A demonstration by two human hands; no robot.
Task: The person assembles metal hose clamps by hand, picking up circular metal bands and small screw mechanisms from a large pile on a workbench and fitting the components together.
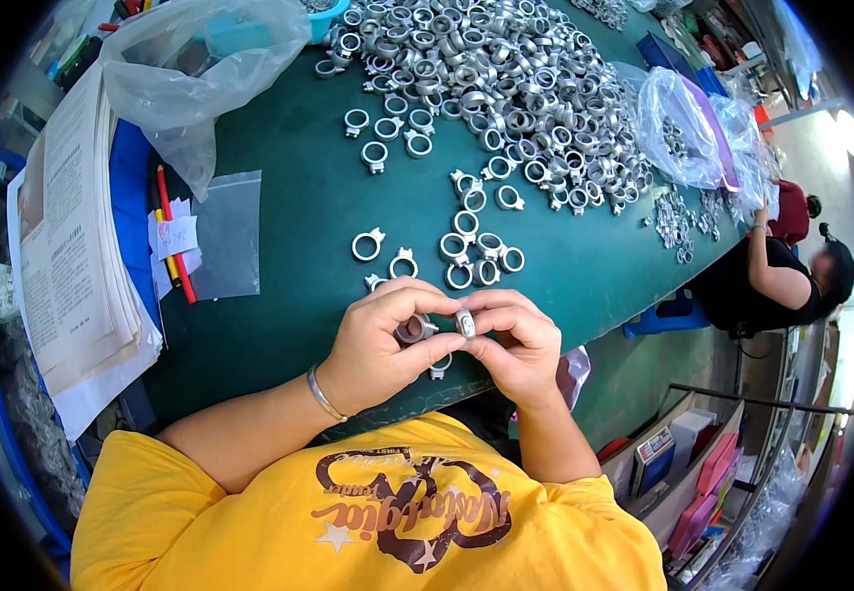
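Note:
Near the table's front edge, my two hands meet over a small silver metal ring part [464, 323]. Its narrow side faces up. My left hand [373, 345] pinches it between thumb and fingertips, and a second ring part [413, 329] sits in the curl of that hand. From the other side my right hand [518, 347] grips the same part with thumb and forefinger. Another ring [441, 366] lies on the table below my left hand, partly hidden. Just beyond my fingers rest several loose rings [487, 246], each with a small lug.
A large heap of metal rings [506, 79] covers the far side of the green table [299, 187]. To the left are a papers stack [72, 227], pens [175, 236] and plastic bags [230, 236]. Clear bags [678, 128] lie right, near a seated person [772, 271].

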